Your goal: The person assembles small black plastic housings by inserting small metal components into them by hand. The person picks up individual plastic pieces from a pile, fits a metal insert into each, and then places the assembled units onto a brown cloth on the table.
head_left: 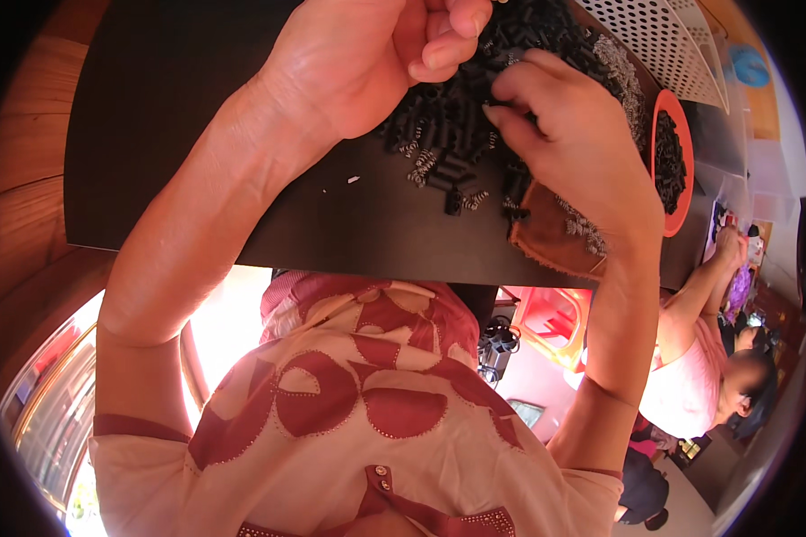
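Observation:
My left hand (pixel 376 54) is palm up at the top edge, over the dark table (pixel 358 219). Its fingers are curled in and partly cut off by the frame, so what they hold is hidden. Over a heap of short black tubes (pixel 452 125) is my right hand (pixel 564 116), thumb and fingers bent into a pinch. I cannot make out what lies between those fingertips. Small metal springs (pixel 423 167) are mixed among the tubes, and more lie in a strip beyond my right hand. Under my right wrist, a brown cloth (pixel 546 228) carries further springs.
An orange oval bowl (pixel 688 192) of small black pieces stands to the right. Behind it rises a white perforated basket (pixel 667 45). White scraps (pixel 354 180) dot the table. Another person (pixel 690 376) sits at the right, with a red plastic stool (pixel 551 318) nearby.

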`<action>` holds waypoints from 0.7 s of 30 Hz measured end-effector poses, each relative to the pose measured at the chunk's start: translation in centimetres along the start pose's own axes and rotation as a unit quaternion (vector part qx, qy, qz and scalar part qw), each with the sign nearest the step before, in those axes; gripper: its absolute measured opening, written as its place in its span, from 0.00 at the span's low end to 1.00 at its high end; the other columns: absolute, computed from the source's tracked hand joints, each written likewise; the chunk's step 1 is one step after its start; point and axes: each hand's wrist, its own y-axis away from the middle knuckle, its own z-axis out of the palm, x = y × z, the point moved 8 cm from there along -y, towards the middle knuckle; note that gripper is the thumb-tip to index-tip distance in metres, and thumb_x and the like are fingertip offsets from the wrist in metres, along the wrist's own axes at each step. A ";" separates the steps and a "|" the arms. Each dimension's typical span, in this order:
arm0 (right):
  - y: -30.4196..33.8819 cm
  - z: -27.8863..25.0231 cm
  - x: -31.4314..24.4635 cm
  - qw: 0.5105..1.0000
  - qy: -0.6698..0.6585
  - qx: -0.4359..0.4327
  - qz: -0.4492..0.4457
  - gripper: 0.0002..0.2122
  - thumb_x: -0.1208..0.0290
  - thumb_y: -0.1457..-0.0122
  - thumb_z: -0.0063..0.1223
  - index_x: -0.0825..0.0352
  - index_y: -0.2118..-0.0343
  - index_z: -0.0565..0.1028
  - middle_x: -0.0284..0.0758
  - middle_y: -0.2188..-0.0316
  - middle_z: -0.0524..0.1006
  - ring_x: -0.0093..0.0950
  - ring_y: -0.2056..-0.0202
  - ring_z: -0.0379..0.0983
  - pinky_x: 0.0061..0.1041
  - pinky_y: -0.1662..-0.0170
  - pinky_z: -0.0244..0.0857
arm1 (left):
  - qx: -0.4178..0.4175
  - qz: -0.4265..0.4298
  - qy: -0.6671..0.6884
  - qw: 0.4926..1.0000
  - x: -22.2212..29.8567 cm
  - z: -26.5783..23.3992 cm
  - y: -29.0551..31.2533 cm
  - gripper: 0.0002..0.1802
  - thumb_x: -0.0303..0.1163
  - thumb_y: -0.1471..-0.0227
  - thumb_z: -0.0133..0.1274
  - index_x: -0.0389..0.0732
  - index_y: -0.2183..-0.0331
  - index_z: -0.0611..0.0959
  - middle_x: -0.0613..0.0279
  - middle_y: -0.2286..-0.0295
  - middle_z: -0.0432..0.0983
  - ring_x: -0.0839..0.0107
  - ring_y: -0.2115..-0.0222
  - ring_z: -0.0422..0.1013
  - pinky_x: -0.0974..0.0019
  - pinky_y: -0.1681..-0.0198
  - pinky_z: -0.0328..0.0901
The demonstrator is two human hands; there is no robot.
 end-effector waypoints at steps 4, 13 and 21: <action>-0.1 0.2 -0.3 0.998 0.060 0.026 -0.016 0.05 0.74 0.51 0.55 0.68 0.74 0.71 0.41 0.73 0.73 0.45 0.71 0.72 0.38 0.69 0.67 | -0.014 0.010 -0.013 1.000 0.5 0.3 0.0 0.19 0.41 0.36 0.43 0.38 0.70 0.79 0.67 0.82 0.69 0.76 0.86 0.60 0.75 0.81 0.55; 1.0 -4.7 0.4 0.880 -0.429 0.204 0.018 0.05 0.86 0.45 0.52 0.70 0.67 0.73 0.22 0.74 0.69 0.08 0.74 0.63 0.10 0.72 0.58 | 0.009 -0.019 -0.078 0.997 -0.9 1.4 0.9 0.18 0.42 0.37 0.44 0.38 0.70 0.79 0.68 0.82 0.66 0.79 0.85 0.55 0.75 0.83 0.50; 0.4 -4.4 0.9 0.800 -0.546 0.250 -0.006 0.06 0.86 0.43 0.52 0.71 0.64 0.74 0.26 0.70 0.74 0.10 0.70 0.67 0.11 0.69 0.60 | 0.008 -0.080 -0.018 0.997 -2.4 2.0 1.2 0.18 0.42 0.37 0.45 0.38 0.71 0.78 0.68 0.83 0.65 0.79 0.86 0.54 0.75 0.83 0.49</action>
